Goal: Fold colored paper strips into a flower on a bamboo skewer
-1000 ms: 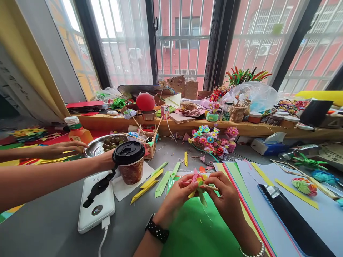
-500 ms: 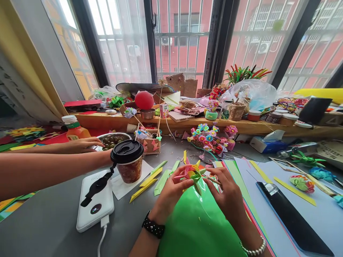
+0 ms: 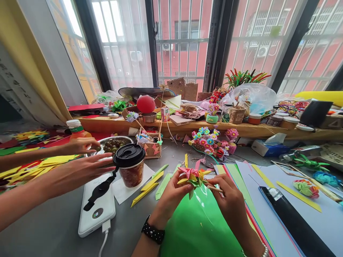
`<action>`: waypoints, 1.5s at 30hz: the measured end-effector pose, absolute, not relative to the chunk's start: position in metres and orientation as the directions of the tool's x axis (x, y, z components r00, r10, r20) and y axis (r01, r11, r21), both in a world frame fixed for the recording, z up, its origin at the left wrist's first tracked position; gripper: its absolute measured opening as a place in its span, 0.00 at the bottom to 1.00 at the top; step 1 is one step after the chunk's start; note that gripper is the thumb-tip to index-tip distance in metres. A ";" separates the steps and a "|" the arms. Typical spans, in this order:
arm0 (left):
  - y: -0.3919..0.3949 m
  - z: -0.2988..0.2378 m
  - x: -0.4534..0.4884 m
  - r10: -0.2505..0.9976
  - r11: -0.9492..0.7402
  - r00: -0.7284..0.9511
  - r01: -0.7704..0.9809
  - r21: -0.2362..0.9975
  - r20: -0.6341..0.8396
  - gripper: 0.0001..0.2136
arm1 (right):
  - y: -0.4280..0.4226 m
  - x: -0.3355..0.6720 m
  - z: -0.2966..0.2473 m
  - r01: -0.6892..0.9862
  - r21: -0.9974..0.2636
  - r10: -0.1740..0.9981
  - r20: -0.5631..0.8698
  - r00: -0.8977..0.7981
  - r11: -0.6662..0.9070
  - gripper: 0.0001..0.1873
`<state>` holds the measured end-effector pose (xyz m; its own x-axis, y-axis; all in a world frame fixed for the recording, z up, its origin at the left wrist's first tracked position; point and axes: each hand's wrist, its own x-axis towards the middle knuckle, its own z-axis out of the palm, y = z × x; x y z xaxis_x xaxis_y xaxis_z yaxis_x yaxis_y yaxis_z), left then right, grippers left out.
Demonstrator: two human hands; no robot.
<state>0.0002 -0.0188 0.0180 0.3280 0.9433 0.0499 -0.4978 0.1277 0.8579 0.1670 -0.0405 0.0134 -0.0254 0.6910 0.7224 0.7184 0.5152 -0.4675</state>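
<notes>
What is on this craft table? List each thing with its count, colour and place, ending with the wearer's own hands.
flower: one, pink, yellow and green, front centre
stick: one, wooden, right of the flower
sheet: one, green, below the flower
cup: one, black lid, left of the flower
power bank: one, white, front left
bowl: one, metal, behind the cup
bottle: one, orange, far left
strips: several, yellow and green, beside the cup
balloon: one, red, on the shelf
other person's hands: two, bare, left, near bowl and cup
left hand: one, grips flower, black watch on wrist
right hand: one, grips stick
</notes>
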 end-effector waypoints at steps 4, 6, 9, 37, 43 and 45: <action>-0.017 0.017 0.001 0.952 0.135 0.304 -0.484 0.865 0.022 0.20 | -0.041 0.167 0.013 0.704 -0.457 0.655 0.755 -0.015 0.543 0.09; -0.016 0.015 0.001 0.959 0.127 0.283 -0.480 0.868 0.015 0.21 | -0.041 0.167 0.014 0.700 -0.446 0.641 0.767 -0.021 0.558 0.09; -0.016 0.016 0.002 0.966 0.132 0.257 -0.483 0.866 -0.004 0.21 | -0.041 0.168 0.014 0.704 -0.431 0.628 0.777 -0.027 0.564 0.09; -0.019 0.022 -0.003 0.990 -0.134 -0.064 -0.207 0.969 0.123 0.10 | -0.040 0.172 0.014 0.700 -0.451 0.680 0.730 -0.067 0.553 0.11; -0.022 0.023 -0.001 0.989 -0.148 -0.053 -0.246 0.958 0.140 0.10 | -0.039 0.170 0.013 0.711 -0.436 0.666 0.744 -0.060 0.551 0.10; -0.021 0.023 -0.001 0.987 -0.163 -0.050 -0.251 0.954 0.155 0.09 | -0.039 0.171 0.014 0.718 -0.423 0.651 0.757 -0.055 0.553 0.11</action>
